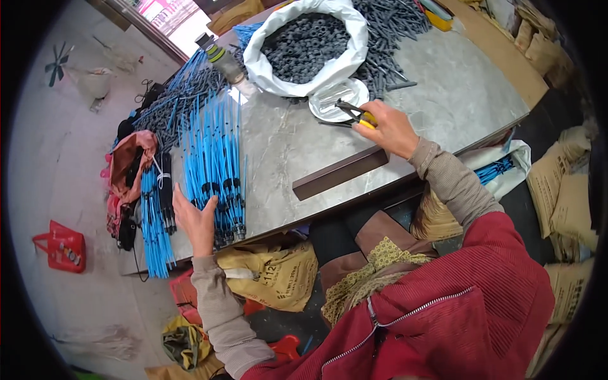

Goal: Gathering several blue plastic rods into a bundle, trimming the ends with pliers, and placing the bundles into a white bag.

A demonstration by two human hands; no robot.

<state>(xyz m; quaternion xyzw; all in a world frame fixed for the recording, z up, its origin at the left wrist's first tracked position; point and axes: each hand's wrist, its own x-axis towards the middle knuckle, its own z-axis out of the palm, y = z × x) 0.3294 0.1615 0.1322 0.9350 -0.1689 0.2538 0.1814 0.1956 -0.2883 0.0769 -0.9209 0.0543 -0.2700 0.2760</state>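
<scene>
head view: my open left hand (197, 223) is nearer the blue rods (212, 152), which run lengthwise away from me, while my right hand (394, 130), well to their right, grips pliers (367, 120).

Grey marbled table (468, 88). Bright opening (190, 28), upper left. Pale surface (50, 164) left, wall or floor unclear.

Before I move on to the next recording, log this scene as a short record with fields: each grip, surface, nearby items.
Left grip: open, beside upright-looking-on-screen blue rods; contact unclear
Right grip: closed around yellow-handled pliers
By pliers' tip: round white dish
Surface: grey marbled table
Far side: open white sack containing dark grey pieces
Near edge: brown bar
</scene>
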